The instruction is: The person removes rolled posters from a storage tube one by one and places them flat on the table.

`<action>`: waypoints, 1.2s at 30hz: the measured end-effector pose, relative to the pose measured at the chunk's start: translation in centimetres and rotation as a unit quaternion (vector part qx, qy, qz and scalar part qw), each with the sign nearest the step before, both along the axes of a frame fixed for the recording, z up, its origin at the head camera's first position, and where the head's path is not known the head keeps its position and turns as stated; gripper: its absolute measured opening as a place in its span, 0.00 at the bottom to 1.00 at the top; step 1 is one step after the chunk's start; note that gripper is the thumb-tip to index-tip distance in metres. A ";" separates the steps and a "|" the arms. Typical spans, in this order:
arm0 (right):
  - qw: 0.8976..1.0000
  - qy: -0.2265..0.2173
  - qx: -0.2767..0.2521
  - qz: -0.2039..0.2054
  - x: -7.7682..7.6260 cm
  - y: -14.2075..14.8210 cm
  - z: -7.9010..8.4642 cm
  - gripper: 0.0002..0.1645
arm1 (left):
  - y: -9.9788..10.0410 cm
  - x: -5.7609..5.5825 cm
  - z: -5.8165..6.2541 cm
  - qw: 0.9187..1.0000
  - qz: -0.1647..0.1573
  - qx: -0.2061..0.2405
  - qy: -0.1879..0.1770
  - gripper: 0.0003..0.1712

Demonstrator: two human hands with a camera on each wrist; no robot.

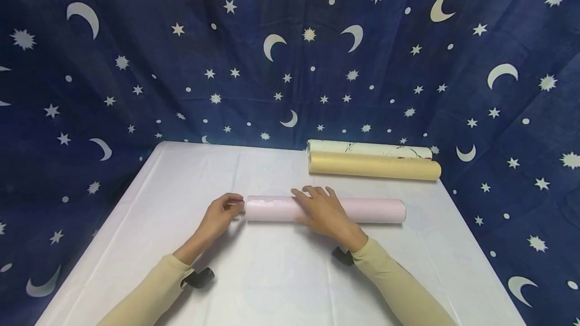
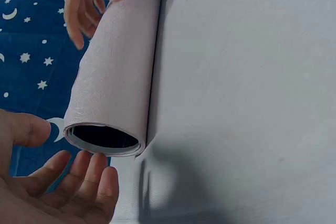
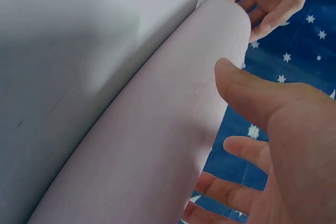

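Note:
A pale pink roll of paper or wall covering (image 1: 272, 209) lies crosswise on the white-covered table. At its left end is my left hand (image 1: 221, 214), thumb and fingers apart with the fingertips right at the rim. The left wrist view shows the roll's hollow end (image 2: 105, 136) facing that hand, with layers wound round a dark opening. My right hand (image 1: 323, 213) is over the middle of the roll, fingers spread. In the right wrist view its thumb (image 3: 236, 80) overlaps the roll's near side and the other fingers lie along the far side.
Behind the pink roll, at the back right of the table (image 1: 281, 280), lie a yellow roll (image 1: 371, 166) and a white roll with a branch pattern (image 1: 371, 148), side by side. A dark blue curtain (image 1: 226, 39) with moons and stars hangs around the table's back and sides.

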State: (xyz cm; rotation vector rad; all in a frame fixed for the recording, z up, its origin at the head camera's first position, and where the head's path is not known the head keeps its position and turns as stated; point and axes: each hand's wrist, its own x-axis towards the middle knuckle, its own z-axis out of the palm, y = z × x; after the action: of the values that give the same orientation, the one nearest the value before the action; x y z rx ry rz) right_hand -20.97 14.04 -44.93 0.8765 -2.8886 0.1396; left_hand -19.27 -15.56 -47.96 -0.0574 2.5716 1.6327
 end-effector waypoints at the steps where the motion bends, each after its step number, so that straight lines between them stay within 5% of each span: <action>1: 1.000 0.004 0.001 0.004 0.0 -0.3 0.0 0.39 | 0.0 0.1 0.0 1.000 -0.003 0.002 -0.008 0.21; 12: 0.999 -0.002 -0.013 0.038 -0.2 -3.9 -0.2 0.40 | 0.5 0.5 -0.3 0.996 -0.011 0.057 -0.074 0.23; 27: 0.997 -0.002 -0.009 0.071 -1.2 -6.4 -1.7 0.43 | 1.4 0.3 -1.1 0.988 -0.040 0.129 -0.080 0.24; 36: 0.997 -0.014 -0.002 0.074 -1.7 -7.2 -1.7 0.45 | 1.5 -0.2 -1.3 0.987 -0.033 0.130 -0.086 0.21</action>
State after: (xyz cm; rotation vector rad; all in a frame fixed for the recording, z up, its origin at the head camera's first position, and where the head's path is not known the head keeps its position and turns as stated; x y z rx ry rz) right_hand -22.68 6.86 -46.60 1.0969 -2.8454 0.1707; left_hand -19.45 -14.05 -49.27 -0.0901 2.1938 1.8350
